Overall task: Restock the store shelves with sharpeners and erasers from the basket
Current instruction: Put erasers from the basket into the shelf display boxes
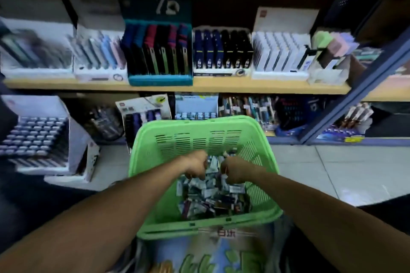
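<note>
Wooden shelves (199, 87) run across in front of us, packed with display boxes: a teal box (160, 55) of dark carded items, a white tray of navy and black packs (222, 51), and a tray of white packs (280, 55) to its right. Motion blur leaves the printing on all of them unreadable. Below us a green slotted basket (199, 131) sits on a printed carton (213, 250); its characters are too smeared for us to read. Small wrapped packets (210, 195), whether sharpeners or erasers we cannot tell, fill the basket's bottom. Both our hands are down among them: our left hand (196, 165) is curled over the pile, our right hand (233, 172) likewise curled, fingers buried, so what each grips we cannot tell
</note>
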`<state>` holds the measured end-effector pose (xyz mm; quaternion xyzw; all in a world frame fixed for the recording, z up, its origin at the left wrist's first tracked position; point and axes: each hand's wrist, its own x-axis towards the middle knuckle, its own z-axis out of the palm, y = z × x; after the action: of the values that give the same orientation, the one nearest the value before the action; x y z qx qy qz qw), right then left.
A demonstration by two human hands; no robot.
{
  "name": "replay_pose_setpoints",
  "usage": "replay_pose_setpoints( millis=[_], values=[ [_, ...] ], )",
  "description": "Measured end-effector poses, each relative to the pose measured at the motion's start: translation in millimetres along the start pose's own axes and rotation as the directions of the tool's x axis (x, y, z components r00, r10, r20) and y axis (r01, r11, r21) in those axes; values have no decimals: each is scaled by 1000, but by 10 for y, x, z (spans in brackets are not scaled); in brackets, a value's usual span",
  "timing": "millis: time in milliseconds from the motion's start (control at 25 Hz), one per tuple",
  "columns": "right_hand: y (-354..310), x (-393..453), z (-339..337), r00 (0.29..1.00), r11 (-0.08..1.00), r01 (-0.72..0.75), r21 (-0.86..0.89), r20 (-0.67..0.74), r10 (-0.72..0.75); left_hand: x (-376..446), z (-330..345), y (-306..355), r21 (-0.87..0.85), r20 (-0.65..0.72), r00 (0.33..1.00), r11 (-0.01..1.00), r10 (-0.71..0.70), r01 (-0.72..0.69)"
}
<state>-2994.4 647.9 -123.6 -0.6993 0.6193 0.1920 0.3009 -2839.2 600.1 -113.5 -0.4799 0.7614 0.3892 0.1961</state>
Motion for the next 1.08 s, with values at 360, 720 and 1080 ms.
replay_pose_setpoints(
  millis=[360, 720, 1080],
  values=[
    [80, 433, 543, 959, 988, 44, -150, 283, 1, 276, 636, -287, 121, 334, 942, 993, -39, -2],
    [43, 435, 776, 963, 968, 104, -227, 267, -41, 466, 1086, -276, 113, 198, 972, 982, 127, -151],
    [231, 491, 781, 958, 1000, 30, -11, 285, -25, 512, 1003, -382, -211, 101, 994, 977, 39, -17]
  ],
)
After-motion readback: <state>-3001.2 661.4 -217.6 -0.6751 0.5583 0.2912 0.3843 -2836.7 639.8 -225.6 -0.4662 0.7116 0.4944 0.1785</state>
